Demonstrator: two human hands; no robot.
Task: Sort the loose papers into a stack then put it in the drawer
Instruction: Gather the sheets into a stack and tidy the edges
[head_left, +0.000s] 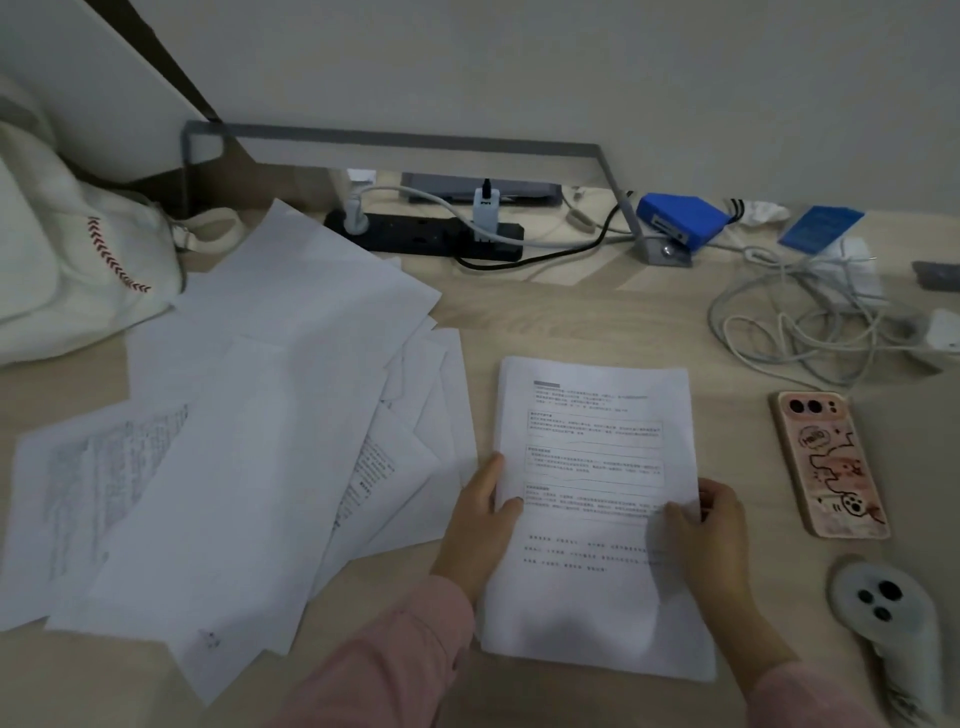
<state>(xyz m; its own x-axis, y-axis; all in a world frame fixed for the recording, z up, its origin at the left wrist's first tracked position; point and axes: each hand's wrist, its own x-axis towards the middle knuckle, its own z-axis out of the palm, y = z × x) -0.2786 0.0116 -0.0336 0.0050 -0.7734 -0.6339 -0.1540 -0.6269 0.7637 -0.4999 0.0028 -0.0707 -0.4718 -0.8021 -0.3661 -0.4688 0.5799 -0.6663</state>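
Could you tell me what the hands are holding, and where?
The paper stack: left hand grips its left edge, right hand its right edge.

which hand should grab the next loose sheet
Left, probably. The left hand grips the stack on the edge nearest the loose papers; the right hand sits on the far side, by the phone.

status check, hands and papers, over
Left hand, right hand grip the stack by its sides. Loose papers scattered to its left. Phone lies clear on its right.
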